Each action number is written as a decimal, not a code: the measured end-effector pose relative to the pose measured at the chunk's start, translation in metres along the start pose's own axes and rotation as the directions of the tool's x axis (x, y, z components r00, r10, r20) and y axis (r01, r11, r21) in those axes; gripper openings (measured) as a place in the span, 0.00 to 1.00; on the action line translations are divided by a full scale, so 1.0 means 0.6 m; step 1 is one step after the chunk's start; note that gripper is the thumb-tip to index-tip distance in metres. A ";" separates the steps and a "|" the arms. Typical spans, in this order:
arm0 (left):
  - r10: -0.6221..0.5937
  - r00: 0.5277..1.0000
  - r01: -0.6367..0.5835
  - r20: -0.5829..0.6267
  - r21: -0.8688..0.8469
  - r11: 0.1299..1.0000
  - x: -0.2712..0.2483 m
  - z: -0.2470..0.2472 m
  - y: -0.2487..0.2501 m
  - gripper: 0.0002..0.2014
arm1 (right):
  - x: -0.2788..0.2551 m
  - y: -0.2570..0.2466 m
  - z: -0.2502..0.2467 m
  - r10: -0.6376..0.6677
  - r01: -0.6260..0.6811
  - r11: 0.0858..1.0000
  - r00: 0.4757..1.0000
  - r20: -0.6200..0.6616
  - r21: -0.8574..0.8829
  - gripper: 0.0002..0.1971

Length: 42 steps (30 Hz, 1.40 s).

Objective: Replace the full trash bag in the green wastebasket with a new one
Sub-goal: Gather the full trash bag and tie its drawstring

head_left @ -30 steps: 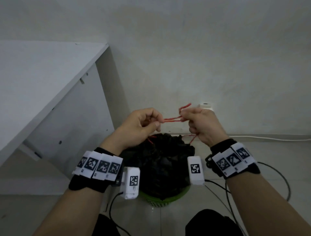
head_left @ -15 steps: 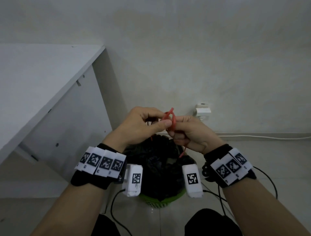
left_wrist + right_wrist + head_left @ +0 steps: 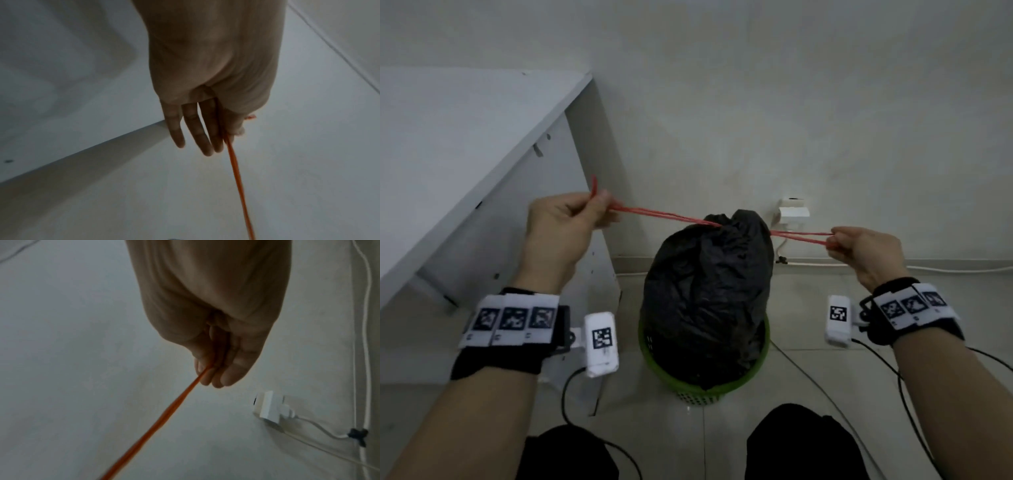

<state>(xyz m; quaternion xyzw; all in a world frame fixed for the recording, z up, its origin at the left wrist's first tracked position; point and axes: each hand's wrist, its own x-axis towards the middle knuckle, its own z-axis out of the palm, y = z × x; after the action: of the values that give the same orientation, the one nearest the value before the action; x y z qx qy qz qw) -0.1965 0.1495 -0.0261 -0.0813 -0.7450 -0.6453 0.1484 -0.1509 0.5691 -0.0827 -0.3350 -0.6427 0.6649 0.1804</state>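
A full black trash bag point(image 3: 705, 294) stands in the green wastebasket point(image 3: 688, 394) on the floor, its neck gathered tight at the top. Red drawstrings point(image 3: 661, 214) run taut out of the neck to both sides. My left hand point(image 3: 565, 222) pinches the left drawstring point(image 3: 236, 165) up and to the left of the bag. My right hand point(image 3: 859, 246) pinches the right drawstring point(image 3: 174, 405) to the right of the bag. Both hands are well apart, at about the height of the bag's top.
A white desk point(image 3: 448, 154) with its side panel stands close on the left. A white wall socket with a plug point(image 3: 792, 210) and cable point(image 3: 945, 269) sits behind the bag. Black wrist cables point(image 3: 900, 394) trail over the tiled floor. My knees point(image 3: 801, 442) are at the bottom.
My hands were together above the bag, working the red strings. They have since pulled far apart, left and right, drawing the strings taut and closing the bag's neck.
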 end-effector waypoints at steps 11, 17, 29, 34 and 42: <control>0.151 0.804 -0.537 0.575 0.595 0.598 -0.085 0.112 -0.003 0.41 | -0.124 0.016 0.075 -0.365 0.709 0.479 0.697 0.617 -0.517 0.30; -0.034 0.759 -0.506 0.651 0.621 0.598 -0.116 0.120 -0.057 0.28 | -0.149 0.072 0.128 -0.217 0.820 0.399 0.520 0.826 -0.411 0.13; 0.230 0.873 -0.481 0.430 0.682 0.551 -0.086 0.073 -0.018 0.15 | -0.189 0.010 0.117 -0.657 0.901 0.223 0.421 0.626 -0.372 0.14; 0.155 0.925 -0.346 0.348 0.600 0.721 -0.093 0.077 0.001 0.13 | -0.251 0.020 0.106 -0.637 0.935 0.261 0.353 0.685 -0.239 0.24; -0.028 0.679 -0.434 0.734 0.431 0.791 -0.110 0.071 -0.049 0.34 | -0.175 0.097 0.170 -0.065 0.341 0.913 0.663 0.746 -0.224 0.14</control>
<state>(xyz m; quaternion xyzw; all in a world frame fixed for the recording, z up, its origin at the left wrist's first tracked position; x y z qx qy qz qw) -0.1487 0.1917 -0.0806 -0.3605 -0.8861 -0.2857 -0.0570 -0.1343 0.4178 -0.1223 0.0039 -0.8008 0.5941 -0.0754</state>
